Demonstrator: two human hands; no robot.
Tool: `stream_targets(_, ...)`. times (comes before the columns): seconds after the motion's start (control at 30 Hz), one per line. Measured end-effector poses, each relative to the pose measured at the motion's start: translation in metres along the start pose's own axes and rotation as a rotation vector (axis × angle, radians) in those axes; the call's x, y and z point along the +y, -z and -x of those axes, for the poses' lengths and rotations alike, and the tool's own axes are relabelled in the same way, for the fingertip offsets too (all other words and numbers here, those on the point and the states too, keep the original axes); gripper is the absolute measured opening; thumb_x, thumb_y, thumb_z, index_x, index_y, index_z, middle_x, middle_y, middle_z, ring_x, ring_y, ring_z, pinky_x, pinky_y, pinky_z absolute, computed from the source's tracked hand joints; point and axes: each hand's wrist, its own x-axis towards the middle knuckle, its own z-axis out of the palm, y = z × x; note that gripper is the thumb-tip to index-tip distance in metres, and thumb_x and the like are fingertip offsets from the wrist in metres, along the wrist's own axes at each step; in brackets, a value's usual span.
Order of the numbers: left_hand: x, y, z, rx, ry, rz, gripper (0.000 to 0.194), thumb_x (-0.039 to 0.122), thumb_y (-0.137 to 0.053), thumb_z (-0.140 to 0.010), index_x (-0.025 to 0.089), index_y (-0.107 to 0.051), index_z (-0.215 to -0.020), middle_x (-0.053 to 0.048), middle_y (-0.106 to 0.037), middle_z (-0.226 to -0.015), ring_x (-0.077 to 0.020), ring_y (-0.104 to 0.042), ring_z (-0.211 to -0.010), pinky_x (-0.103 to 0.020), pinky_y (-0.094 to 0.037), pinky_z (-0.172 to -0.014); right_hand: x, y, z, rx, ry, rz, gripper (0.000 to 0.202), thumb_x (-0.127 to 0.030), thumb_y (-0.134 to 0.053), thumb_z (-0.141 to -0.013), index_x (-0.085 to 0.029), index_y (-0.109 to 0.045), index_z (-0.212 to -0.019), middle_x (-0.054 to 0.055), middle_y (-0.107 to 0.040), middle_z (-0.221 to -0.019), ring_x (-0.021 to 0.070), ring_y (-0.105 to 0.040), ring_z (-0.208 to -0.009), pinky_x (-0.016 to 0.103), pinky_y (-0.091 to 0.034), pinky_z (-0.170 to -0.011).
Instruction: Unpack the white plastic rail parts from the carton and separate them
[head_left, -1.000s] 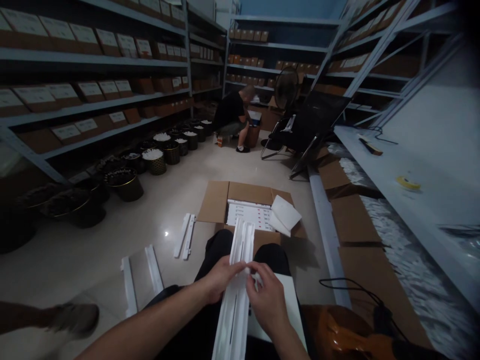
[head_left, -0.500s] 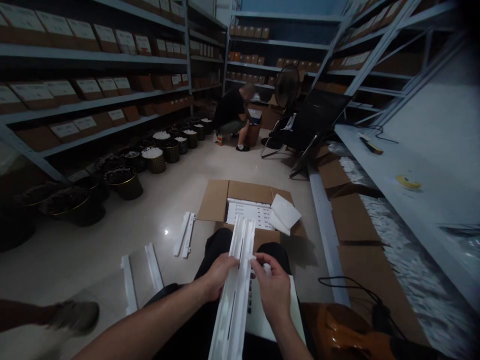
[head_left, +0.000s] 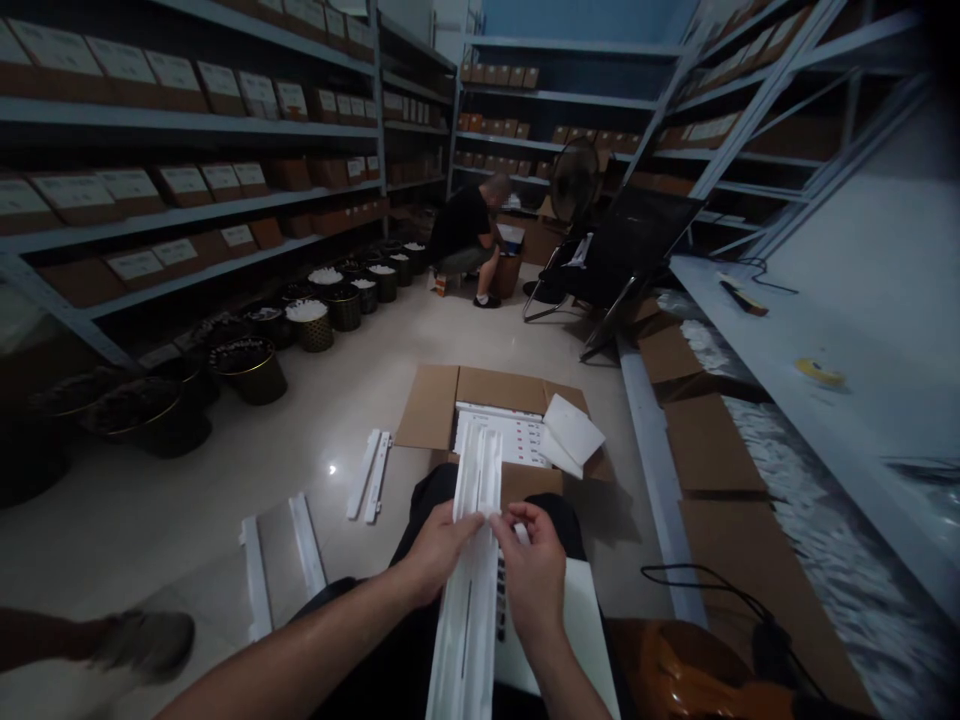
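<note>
Two long white plastic strips (head_left: 471,600) lie side by side above my lap, their far ends over an open cardboard box. My left hand (head_left: 439,550) is closed round their left side, with its thumb on top. At the right edge, my right hand (head_left: 531,560) is closed, its thumb and fingertips touching the strip. A small white piece (head_left: 522,534) shows between its fingers. Beneath the right hand, a pale board (head_left: 574,610) rests on my lap, with a row of small dark items beside the strips.
The open cardboard box (head_left: 426,405) holds printed white packs. White strips (head_left: 367,475) lie on the floor to the left. A person (head_left: 461,230) crouches farther back. Someone's shoe (head_left: 150,640) is at lower left. A table (head_left: 787,350) stands to the right.
The strips have turned slightly, with their far ends shifted left. My right hand has come in against the right strip, and its thumb now presses near the left thumb.
</note>
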Motion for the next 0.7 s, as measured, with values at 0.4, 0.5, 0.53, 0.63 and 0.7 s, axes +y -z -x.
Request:
stream_targets(0.4, 0.025, -0.002, 0.004, 0.021, 0.027, 0.022, 0.031, 0.037, -0.066, -0.072, 0.009, -0.067, -0.085, -0.006, -0.065, -0.072, -0.0153, -0.058, -0.061, -0.024, -0.045, -0.056, -0.004, -0.004, -0.003, 0.014, -0.062, -0.026, 0.028, -0.043, -0.069, -0.07, -0.017, -0.066, -0.081, 0.001, -0.064, -0.074, 0.016, -0.056, -0.068, 0.024, -0.043, -0.063)
stream_targets(0.5, 0.028, -0.002, 0.004, 0.033, 0.026, 0.014, 0.029, 0.037, -0.065, -0.072, 0.01, -0.066, -0.082, -0.005, -0.064, -0.07, -0.0148, -0.057, -0.059, -0.024, -0.044, -0.054, -0.006, -0.005, -0.002, 0.006, -0.076, -0.039, 0.028, -0.043, -0.068, -0.071, -0.017, -0.066, -0.081, 0.001, -0.064, -0.073, 0.0153, -0.055, -0.066, 0.024, -0.044, -0.062)
stream_targets(0.53, 0.028, -0.002, 0.004, 0.039, 0.024, 0.006, 0.029, 0.037, -0.065, -0.072, 0.01, -0.066, -0.081, -0.005, -0.064, -0.07, -0.0148, -0.057, -0.059, -0.024, -0.044, -0.054, -0.007, -0.005, -0.002, 0.002, -0.08, -0.041, 0.028, -0.043, -0.068, -0.071, -0.017, -0.065, -0.081, 0.001, -0.064, -0.072, 0.0151, -0.055, -0.066, 0.023, -0.044, -0.061)
stream_targets(0.63, 0.026, -0.001, 0.004, 0.049, 0.018, -0.018, 0.029, 0.037, -0.064, -0.073, 0.01, -0.066, -0.081, -0.005, -0.063, -0.069, -0.0144, -0.056, -0.059, -0.024, -0.043, -0.054, -0.006, -0.006, -0.002, -0.006, -0.114, -0.056, 0.029, -0.044, -0.068, -0.071, -0.017, -0.061, -0.075, 0.0, -0.06, -0.065, 0.0138, -0.052, -0.061, 0.022, -0.042, -0.055)
stream_targets(0.7, 0.025, 0.0, 0.003, 0.05, 0.011, -0.039, 0.028, 0.037, -0.063, -0.074, 0.01, -0.065, -0.081, -0.004, -0.062, -0.069, -0.0142, -0.056, -0.059, -0.023, -0.043, -0.054, -0.003, -0.007, -0.002, -0.018, -0.136, -0.09, 0.03, -0.045, -0.069, -0.071, -0.017, -0.058, -0.073, -0.002, -0.056, -0.062, 0.0128, -0.05, -0.058, 0.022, -0.042, -0.053)
